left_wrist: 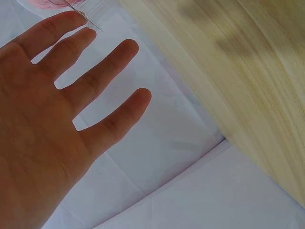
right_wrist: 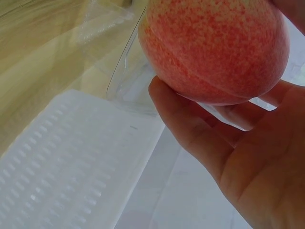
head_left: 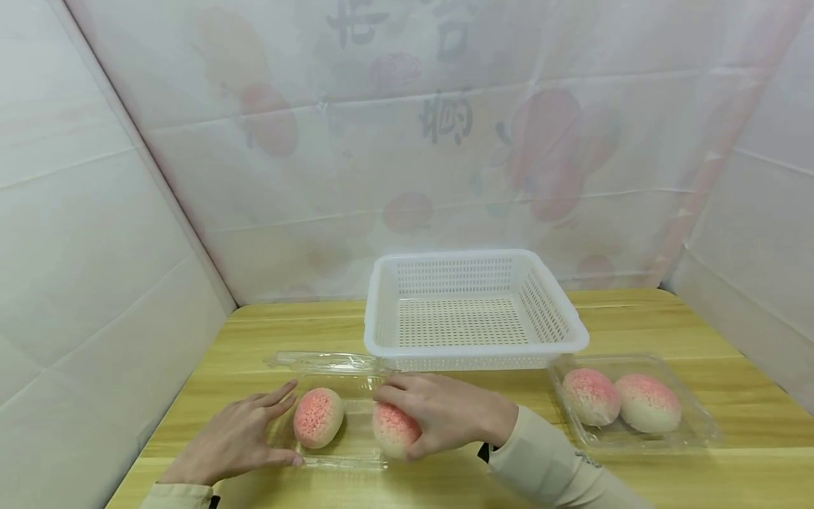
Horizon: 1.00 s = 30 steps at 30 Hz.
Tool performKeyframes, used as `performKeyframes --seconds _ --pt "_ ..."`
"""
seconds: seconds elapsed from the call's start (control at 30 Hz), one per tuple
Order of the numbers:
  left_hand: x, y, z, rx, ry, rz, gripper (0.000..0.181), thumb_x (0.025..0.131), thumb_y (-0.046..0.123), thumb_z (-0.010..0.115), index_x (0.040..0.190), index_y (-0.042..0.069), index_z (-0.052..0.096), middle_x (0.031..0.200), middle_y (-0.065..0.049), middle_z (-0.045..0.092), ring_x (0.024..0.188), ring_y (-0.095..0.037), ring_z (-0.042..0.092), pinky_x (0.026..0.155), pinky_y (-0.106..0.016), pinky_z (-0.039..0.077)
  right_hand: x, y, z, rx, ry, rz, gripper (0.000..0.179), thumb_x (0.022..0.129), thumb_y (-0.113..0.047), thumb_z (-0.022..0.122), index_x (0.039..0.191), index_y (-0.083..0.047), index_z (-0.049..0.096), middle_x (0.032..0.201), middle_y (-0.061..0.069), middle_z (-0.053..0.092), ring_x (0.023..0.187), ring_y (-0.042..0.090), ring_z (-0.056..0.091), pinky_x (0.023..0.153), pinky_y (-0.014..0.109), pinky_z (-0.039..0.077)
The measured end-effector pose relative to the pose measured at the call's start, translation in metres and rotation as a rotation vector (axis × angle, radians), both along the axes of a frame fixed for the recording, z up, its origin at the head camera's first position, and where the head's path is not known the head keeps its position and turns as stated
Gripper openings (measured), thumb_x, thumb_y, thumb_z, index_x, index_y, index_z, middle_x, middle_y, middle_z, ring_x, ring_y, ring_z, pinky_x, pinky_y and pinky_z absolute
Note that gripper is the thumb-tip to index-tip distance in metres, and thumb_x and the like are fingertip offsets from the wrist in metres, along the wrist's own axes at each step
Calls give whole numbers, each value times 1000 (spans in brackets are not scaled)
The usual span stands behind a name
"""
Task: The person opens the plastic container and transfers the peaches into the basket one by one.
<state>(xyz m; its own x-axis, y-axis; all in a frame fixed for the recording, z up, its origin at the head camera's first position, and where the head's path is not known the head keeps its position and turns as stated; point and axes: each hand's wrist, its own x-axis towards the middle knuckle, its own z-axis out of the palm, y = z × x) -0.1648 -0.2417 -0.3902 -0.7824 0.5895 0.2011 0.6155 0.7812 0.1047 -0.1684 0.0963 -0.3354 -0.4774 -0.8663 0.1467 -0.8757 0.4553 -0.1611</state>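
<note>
In the head view my right hand [head_left: 439,406] grips a pink-and-cream peach [head_left: 396,428] at the right end of a clear plastic clamshell box [head_left: 356,410]. The right wrist view shows that peach [right_wrist: 214,52] up close, with fingers curled against its side. Whether it touches the box floor I cannot tell. A second peach [head_left: 318,417] sits in the box's left half. My left hand [head_left: 232,438] lies at the box's left edge with fingers spread and thumb at the near corner. In the left wrist view the left hand's [left_wrist: 62,95] fingers are extended and hold nothing.
Behind the box stands a white slotted plastic basket [head_left: 477,360]. To the right, another clear box [head_left: 693,424] contains two peaches [head_left: 649,403]. All of this is on a wood-grain table [head_left: 254,339], with pale cloth walls [head_left: 318,177] at the back and sides.
</note>
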Motion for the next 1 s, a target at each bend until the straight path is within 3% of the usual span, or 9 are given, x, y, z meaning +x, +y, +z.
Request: performKeyframes --seconds 0.27,0.73,1.0 --pt "0 0 1 1 -13 -1 99 74 78 67 124 -7 69 145 -16 55 109 -42 65 80 -54 58 -1 10 6 34 -84 -53 74 73 -25 86 138 -5 55 130 9 58 114 17 59 95 28 52" --pt "0 0 1 -6 -15 -2 98 74 78 67 123 -7 69 145 -17 56 108 -42 65 79 -52 58 -13 21 15 -10 -93 -73 66 71 -22 86 130 -4 60 115 3 61 99 12 60 85 26 54" --pt "0 0 1 1 -17 -3 98 74 77 68 123 -8 69 145 -17 56 109 -43 65 80 -53 58 -20 28 26 -33 -143 -118 62 70 -18 81 127 -4 61 113 1 60 93 11 58 80 27 53"
